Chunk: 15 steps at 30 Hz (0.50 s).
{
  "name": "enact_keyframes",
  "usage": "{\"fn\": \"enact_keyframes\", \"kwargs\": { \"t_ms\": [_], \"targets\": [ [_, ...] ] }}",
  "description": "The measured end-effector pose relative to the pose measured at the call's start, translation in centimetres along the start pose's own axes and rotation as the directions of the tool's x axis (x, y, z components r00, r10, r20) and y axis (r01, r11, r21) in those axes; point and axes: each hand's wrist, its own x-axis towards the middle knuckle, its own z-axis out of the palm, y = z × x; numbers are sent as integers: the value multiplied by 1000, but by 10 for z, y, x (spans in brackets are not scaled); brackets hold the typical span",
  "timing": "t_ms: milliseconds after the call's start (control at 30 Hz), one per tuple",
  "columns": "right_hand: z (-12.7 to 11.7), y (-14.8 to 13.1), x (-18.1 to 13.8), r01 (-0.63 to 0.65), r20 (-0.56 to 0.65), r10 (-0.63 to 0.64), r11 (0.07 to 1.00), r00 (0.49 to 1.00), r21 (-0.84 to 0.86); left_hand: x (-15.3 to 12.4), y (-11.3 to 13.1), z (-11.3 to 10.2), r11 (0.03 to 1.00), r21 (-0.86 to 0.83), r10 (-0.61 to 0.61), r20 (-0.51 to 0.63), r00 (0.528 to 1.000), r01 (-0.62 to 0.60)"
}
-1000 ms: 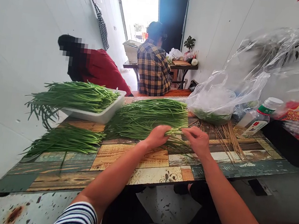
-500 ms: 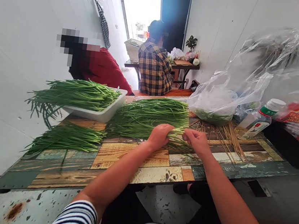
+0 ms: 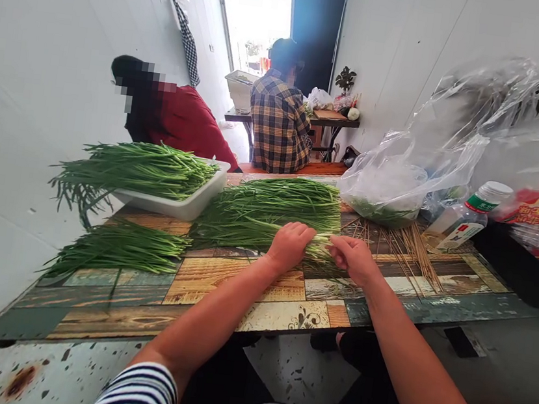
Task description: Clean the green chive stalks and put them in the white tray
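- nearest me, on the wood-patterned patchwork tabletop (image 3: pixel 234 283), my left hand (image 3: pixel 291 244) is curled round a bundle of slim green stems with pale ends (image 3: pixel 322 242).
- my right hand (image 3: pixel 352 258) pinches at those pale ends, thumb against finger; a light left grip should spare the stems, while small right-hand tugs would suit single strands best.
- i think level ends matter, so i'd judge them against the long, flat green pile (image 3: pixel 279 200) just beyond my hands.
- thin brown wooden sticks (image 3: pixel 418 253) lie to my right, apart from my fingers.
- farther off, a white rectangular plastic tub (image 3: pixel 212 188) holds more greens; behind, a person in a plaid shirt (image 3: pixel 279 124) sits facing away.
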Motion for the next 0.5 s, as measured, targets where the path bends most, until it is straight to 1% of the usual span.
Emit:
{"fn": "enact_keyframes", "kwargs": {
  "t_ms": [233, 367, 500],
  "targets": [
    [1, -1, -1, -13, 47, 7, 992, 999, 122, 0, 2, 0, 999, 34, 31, 19, 999, -31],
    [0, 2, 1, -17, 48, 10, 989, 999, 150, -1, 1, 5, 1000, 6, 3, 9, 1000, -3],
    [2, 2, 1, 18, 20, -21, 991, 1000, 131, 0, 0, 8, 999, -39, -29, 39, 999, 31]
  ]
}}
